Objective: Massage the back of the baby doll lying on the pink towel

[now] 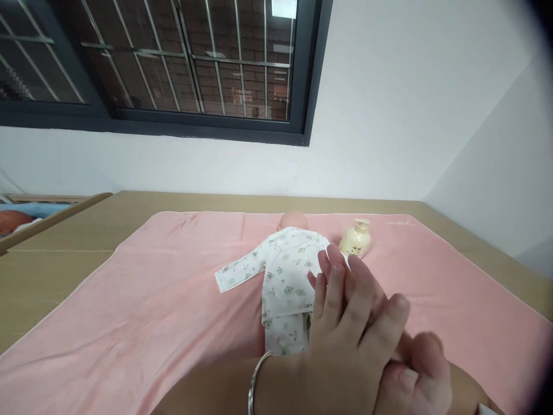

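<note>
My left hand (345, 334), with a silver bangle (256, 383) on its wrist, lies palm inward against my right hand (425, 369). The left fingers are stretched out and slightly apart. Behind them the right hand is partly hidden; its fingertips show past the left ones and its thumb is bent at the side. Neither hand shows anything held. Just beyond them lies a baby doll (287, 271) in a white printed top and trousers, its bare round head away from me and no face showing. One sleeve stretches to the left. My hands cover part of its right side.
A pale yellow pump bottle (356, 239) stands right of the doll on a pink cloth (173, 300). The cloth covers a wooden surface (56, 276) with a raised edge at left. Behind are a white wall (371, 115) and a dark-framed barred window (207, 124).
</note>
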A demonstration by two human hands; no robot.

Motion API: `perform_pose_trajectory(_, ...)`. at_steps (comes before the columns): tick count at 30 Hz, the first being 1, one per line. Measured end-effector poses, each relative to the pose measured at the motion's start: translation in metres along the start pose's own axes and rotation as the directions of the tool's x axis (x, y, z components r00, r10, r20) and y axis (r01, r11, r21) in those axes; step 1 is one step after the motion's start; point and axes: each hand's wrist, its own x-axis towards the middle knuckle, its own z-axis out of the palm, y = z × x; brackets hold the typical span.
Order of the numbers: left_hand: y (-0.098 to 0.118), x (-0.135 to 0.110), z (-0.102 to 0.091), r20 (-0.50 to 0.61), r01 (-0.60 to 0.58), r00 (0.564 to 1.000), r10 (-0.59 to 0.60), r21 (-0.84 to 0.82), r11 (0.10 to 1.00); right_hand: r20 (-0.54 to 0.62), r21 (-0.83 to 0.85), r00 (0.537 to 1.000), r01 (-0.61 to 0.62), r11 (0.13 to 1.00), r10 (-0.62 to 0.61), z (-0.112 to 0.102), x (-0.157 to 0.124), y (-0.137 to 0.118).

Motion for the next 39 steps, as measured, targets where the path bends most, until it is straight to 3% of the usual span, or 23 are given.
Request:
perform_pose_trajectory(3,0.001,0.019,-0.009,0.096,-0.076,0.993,0.069,0.072,0.994,-0.058,0.089,0.994,-0.092,0.992,0.097,-0.002,0.021,-0.006)
perform_pose_trajectory(7,-0.005,0.035,-0.02,0.067,-0.248,0.968,0.241,0.38,0.891,-0.034,0.256,0.967,-0.236,0.938,0.252,0.008,0.04,-0.017)
perform_pose_trajectory(10,-0.006,0.042,-0.03,0.113,-0.375,0.909,0.401,0.641,0.669,0.094,0.502,0.944,-0.319,0.804,0.315,0.01,0.039,-0.025)
perform_pose_trajectory(13,-0.003,0.048,-0.043,0.189,-0.422,0.841,0.507,0.815,0.396,0.235,0.682,0.937,-0.348,0.643,0.258,0.006,0.035,-0.029)
perform_pose_trajectory(15,-0.003,0.055,-0.054,0.166,-0.401,0.81,0.563,0.857,0.324,0.279,0.729,0.943,-0.33,0.6,0.18,0.004,0.039,-0.022)
perform_pose_trajectory(17,-0.009,0.068,-0.066,0.08,-0.374,0.777,0.624,0.857,0.355,0.27,0.716,0.956,-0.277,0.641,0.111,0.006,0.048,-0.004)
perform_pose_trajectory(19,-0.023,0.084,-0.081,-0.068,-0.313,0.763,0.642,0.831,0.46,0.215,0.612,0.974,-0.188,0.768,0.068,0.013,0.062,0.026)
perform_pose_trajectory(21,-0.045,0.102,-0.096,-0.223,-0.179,0.817,0.532,0.779,0.601,0.128,0.341,0.992,-0.053,0.939,0.009,0.022,0.077,0.061)
perform_pose_trajectory(23,-0.07,0.119,-0.111,-0.324,-0.056,0.866,0.38,0.693,0.719,0.156,0.091,0.986,0.037,0.995,-0.051,0.029,0.09,0.095)
perform_pose_trajectory(27,-0.115,0.137,-0.133,-0.342,0.001,0.895,0.286,0.643,0.766,0.351,-0.242,0.925,0.241,0.94,-0.147,0.028,0.107,0.137)
perform_pose_trajectory(32,-0.145,0.136,-0.139,-0.371,-0.032,0.882,0.29,0.568,0.823,0.505,-0.461,0.861,0.335,0.822,-0.067,0.013,0.116,0.156)
perform_pose_trajectory(35,-0.149,0.134,-0.137,-0.379,-0.053,0.869,0.318,0.568,0.821,0.499,-0.548,0.866,0.3,0.78,0.017,0.007,0.122,0.161)
perform_pose_trajectory(39,-0.149,0.132,-0.135,-0.391,-0.069,0.86,0.327,0.548,0.834,0.338,-0.709,0.918,0.105,0.698,0.205,0.009,0.124,0.16)
